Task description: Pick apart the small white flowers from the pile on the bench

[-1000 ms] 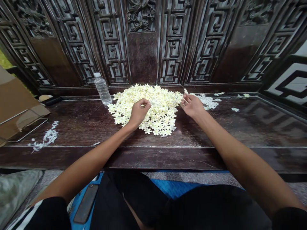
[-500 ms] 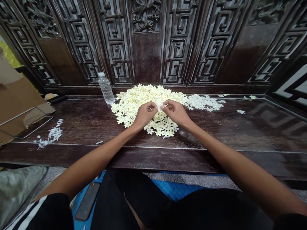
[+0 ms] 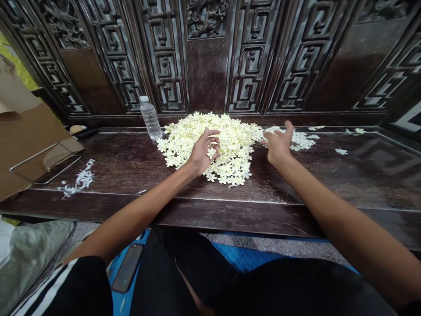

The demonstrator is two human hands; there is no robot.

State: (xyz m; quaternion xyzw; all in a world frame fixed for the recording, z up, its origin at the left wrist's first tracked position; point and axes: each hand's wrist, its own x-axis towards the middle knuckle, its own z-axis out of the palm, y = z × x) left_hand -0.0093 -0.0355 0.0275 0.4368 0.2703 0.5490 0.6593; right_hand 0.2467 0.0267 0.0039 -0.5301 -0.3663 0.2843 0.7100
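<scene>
A heap of cream-yellow five-petalled flowers [image 3: 226, 136] lies on the dark wooden bench in the middle of the head view. Over its front part is my left hand [image 3: 204, 151], palm turned inward and fingers loosely curled, holding one small white flower [image 3: 211, 153] against the palm. To the right, my right hand [image 3: 279, 142] is open with its thumb raised and fingers apart. It hovers at the near-left edge of a flatter patch of whiter flowers [image 3: 301, 139], partly covering them. Whether its fingertips touch any flower cannot be told.
A clear water bottle [image 3: 151, 119] stands left of the heap. Thin white scraps [image 3: 80, 179] lie farther left, beside a wire frame [image 3: 46, 163] and cardboard [image 3: 36, 131]. A carved wooden back panel [image 3: 207, 74] rises behind. A phone [image 3: 127, 267] rests below the bench.
My hands were pinched together above the heap; they have parted. The right has moved right and opened, while the left has turned, with a flower in its palm. The view has shifted slightly.
</scene>
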